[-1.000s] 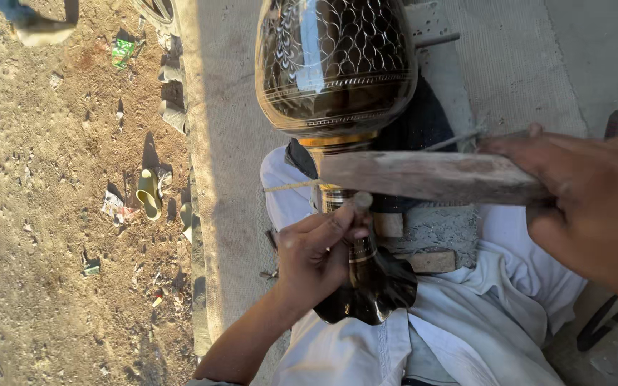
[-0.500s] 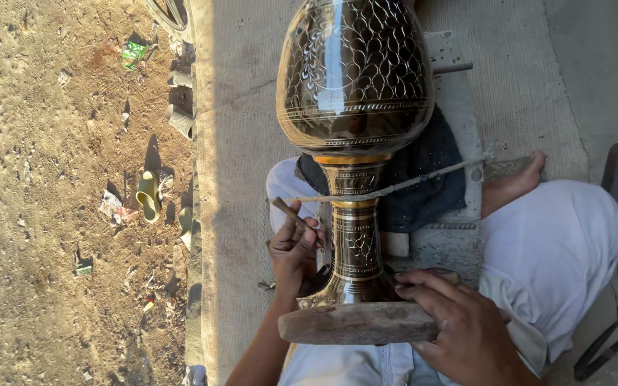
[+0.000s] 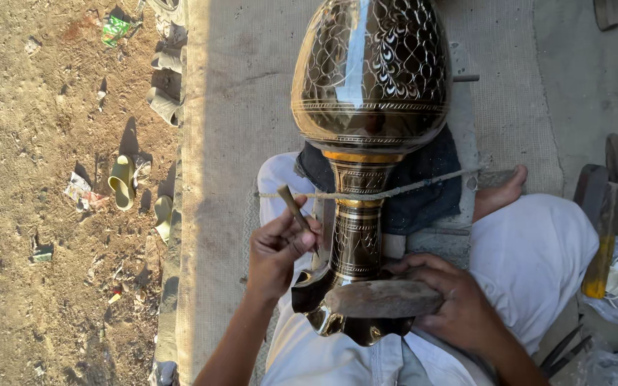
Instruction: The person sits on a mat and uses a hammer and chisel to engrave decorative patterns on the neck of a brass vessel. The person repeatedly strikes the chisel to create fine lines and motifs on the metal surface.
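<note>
Low sun rakes across bare dirt (image 3: 30, 236) strewn with litter (image 3: 114, 28) and sandals (image 3: 121, 180). A woven mat (image 3: 234, 107) covers the ground, concrete (image 3: 595, 78) on the far side.

Single head camera, looking steeply down, close over lap; vase (image 3: 366, 143) fills centre, ground left.

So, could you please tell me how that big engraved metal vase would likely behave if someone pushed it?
The vase looks top-heavy: a wide bulb on a narrow stem, so upright it would probably tip easily. Lying as it is, the round body would likely roll, which may be why a cord crosses its neck. Its polished, shiny surface probably feels slippery, and it seems stiff and fairly heavy.
</note>
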`<action>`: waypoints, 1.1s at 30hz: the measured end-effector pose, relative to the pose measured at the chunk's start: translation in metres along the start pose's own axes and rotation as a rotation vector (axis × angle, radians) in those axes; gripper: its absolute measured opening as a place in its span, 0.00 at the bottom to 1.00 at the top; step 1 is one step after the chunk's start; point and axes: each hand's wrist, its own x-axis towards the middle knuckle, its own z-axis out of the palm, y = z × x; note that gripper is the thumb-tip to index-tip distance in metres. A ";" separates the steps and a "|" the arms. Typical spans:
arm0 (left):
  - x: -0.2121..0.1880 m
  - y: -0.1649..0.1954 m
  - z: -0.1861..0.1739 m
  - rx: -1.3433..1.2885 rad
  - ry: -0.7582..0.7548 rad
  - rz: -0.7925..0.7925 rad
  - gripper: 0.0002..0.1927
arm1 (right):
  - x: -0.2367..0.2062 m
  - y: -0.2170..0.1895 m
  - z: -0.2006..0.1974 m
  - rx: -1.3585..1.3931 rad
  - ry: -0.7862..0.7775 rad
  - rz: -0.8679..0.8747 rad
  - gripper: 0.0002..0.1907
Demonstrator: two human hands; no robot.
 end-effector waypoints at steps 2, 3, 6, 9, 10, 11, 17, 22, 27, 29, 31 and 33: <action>0.006 0.011 0.008 0.067 -0.008 0.022 0.33 | -0.007 0.018 -0.012 -0.063 0.051 0.040 0.35; 0.007 0.015 0.014 0.105 -0.005 0.033 0.34 | -0.011 0.028 -0.019 -0.099 0.072 0.060 0.40; 0.011 0.025 0.037 0.137 -0.073 0.029 0.33 | -0.021 0.047 -0.029 0.211 0.281 -0.065 0.21; 0.013 0.029 0.064 0.245 -0.199 0.125 0.30 | -0.029 0.051 -0.035 0.173 0.418 0.157 0.17; 0.013 0.030 0.071 0.302 -0.243 0.176 0.30 | -0.030 0.048 -0.034 0.212 0.433 0.162 0.18; 0.012 0.032 0.077 0.396 -0.232 0.208 0.30 | -0.030 0.043 -0.034 0.253 0.448 0.166 0.18; 0.008 0.037 0.088 0.801 -0.281 0.430 0.33 | -0.007 -0.014 -0.051 -0.200 0.531 0.109 0.26; 0.009 0.032 0.085 0.838 -0.302 0.510 0.32 | 0.023 -0.079 -0.106 -0.710 0.430 -0.059 0.16; 0.008 0.031 0.091 0.823 -0.277 0.651 0.31 | 0.044 -0.119 -0.124 -0.437 0.246 0.075 0.20; 0.008 0.034 0.095 0.874 -0.283 0.664 0.31 | 0.042 -0.123 -0.129 -0.580 0.210 0.139 0.23; 0.006 0.042 0.099 0.916 -0.305 0.573 0.31 | 0.038 -0.119 -0.132 -0.624 0.204 0.145 0.22; 0.007 0.049 0.104 0.969 -0.341 0.510 0.30 | 0.030 -0.108 -0.128 -0.577 0.225 0.094 0.17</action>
